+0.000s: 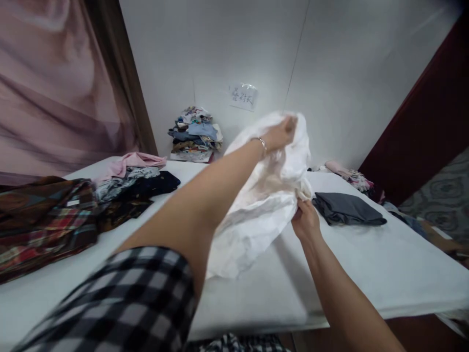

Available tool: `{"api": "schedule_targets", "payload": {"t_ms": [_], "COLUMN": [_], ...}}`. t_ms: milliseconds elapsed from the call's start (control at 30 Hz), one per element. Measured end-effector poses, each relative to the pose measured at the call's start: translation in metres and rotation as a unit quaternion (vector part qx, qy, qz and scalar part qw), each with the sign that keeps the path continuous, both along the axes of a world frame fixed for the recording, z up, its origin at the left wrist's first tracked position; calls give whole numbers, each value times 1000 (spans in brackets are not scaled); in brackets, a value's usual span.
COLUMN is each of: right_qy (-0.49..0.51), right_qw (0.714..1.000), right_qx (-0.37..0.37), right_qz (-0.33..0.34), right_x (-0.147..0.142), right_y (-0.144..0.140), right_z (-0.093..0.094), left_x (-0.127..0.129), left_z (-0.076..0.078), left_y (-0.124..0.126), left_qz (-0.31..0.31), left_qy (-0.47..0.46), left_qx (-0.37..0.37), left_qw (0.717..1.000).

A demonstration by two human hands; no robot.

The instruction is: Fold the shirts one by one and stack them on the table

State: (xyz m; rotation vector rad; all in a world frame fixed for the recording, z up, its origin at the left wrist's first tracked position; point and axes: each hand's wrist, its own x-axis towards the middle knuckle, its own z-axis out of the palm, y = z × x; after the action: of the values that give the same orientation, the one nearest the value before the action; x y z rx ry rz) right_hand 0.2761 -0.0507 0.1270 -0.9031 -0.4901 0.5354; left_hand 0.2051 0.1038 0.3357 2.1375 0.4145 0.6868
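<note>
A rumpled white shirt (252, 225) hangs in the air above the table, blurred by motion. My left hand (283, 134) is raised across in front of me, its fingers closed on the upper part of the cloth. Lower and to the right, my right hand (306, 216) pinches the shirt's edge between thumb and fingers. The lower folds of the shirt hang near the table top, and whether they touch it I cannot tell. Just right of my right hand lies a folded dark grey garment (346, 209).
The white table (370, 264) stretches to a pale wall. On the left lie plaid garments (51, 215) and a pile with a pink cloth (135, 161). A tall stack of clothes (196, 132) stands at the back. More clothes (351, 177) lie at the far right.
</note>
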Motion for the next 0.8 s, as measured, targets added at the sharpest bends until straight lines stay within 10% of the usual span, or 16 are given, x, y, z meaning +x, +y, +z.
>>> {"api": "schedule_targets", "payload": {"t_ms": [200, 400, 567, 800], "right_qy": [33, -161, -316, -247], "right_qw": [968, 942, 918, 935], "right_qx": [-224, -263, -241, -181], "right_qz": [-103, -133, 7, 181], "right_x": [78, 75, 40, 11], "right_y": [-67, -104, -65, -12], "right_z": [-92, -92, -65, -64], "left_x": [-13, -146, -219, -217], "left_z": [-124, -217, -245, -240], "left_y": [-21, -16, -44, -85], "left_qz": [-4, 34, 72, 85], "left_qy": [129, 266, 328, 307], "left_qx": [54, 80, 124, 268], "left_qw": [990, 960, 934, 909]}}
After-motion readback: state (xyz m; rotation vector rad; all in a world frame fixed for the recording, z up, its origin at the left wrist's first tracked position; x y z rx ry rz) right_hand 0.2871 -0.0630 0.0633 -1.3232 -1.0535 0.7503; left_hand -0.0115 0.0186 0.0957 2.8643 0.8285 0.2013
